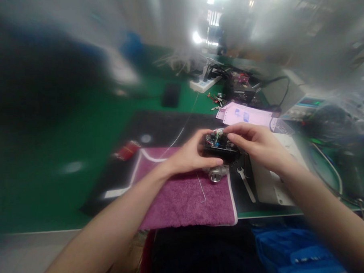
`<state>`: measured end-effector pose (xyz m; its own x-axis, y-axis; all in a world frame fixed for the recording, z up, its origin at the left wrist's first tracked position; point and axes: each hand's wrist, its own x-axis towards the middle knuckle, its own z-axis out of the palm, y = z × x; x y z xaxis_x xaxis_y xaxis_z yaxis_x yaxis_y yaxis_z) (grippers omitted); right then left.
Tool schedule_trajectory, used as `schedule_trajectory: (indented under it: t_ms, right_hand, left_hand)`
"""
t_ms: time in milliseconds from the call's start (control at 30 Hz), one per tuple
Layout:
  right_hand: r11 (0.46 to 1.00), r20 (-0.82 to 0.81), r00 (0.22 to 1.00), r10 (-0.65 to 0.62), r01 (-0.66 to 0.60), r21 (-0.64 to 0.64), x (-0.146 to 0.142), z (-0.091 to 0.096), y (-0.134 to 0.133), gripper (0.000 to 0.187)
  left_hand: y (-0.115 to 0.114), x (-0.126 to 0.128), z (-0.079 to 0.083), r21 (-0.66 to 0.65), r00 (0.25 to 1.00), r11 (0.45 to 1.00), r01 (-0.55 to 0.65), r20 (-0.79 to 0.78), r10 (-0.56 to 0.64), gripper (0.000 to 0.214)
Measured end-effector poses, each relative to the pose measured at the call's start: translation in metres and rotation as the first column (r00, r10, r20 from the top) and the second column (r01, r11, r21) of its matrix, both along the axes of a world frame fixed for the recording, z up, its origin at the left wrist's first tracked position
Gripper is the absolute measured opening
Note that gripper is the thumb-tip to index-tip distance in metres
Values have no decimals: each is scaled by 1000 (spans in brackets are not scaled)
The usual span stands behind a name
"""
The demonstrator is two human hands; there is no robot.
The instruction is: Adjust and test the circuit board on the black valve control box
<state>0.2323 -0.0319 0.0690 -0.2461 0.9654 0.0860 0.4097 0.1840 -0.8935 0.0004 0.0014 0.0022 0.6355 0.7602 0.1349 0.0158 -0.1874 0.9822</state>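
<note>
Both hands hold a small black electronic device [220, 147] with an exposed circuit board and thin wires, just above a purple towel [184, 196]. My left hand [191, 154] grips its left side and underside. My right hand [251, 143] pinches at its top right, fingertips on the wires. A small silver metal part [216, 174] lies on the towel right under the device. A thin wire [200, 188] runs across the towel.
A green bench mat [51, 174] carries a dark mat, a red item [126, 150], a white box [271, 185], a small white wrench [246, 184], pink paper [247, 114], a power strip [204, 83] and tangled cables at the back. The surroundings are blurred.
</note>
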Motion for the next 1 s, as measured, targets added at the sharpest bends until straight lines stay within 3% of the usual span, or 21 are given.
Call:
schedule_trajectory:
  t_ms: [1000]
  right_hand:
    - [1000,9,1000,0,0,17,0,0,-1,29]
  left_hand:
    - [0,0,0,-5,1000,1000,15,7,-15,85]
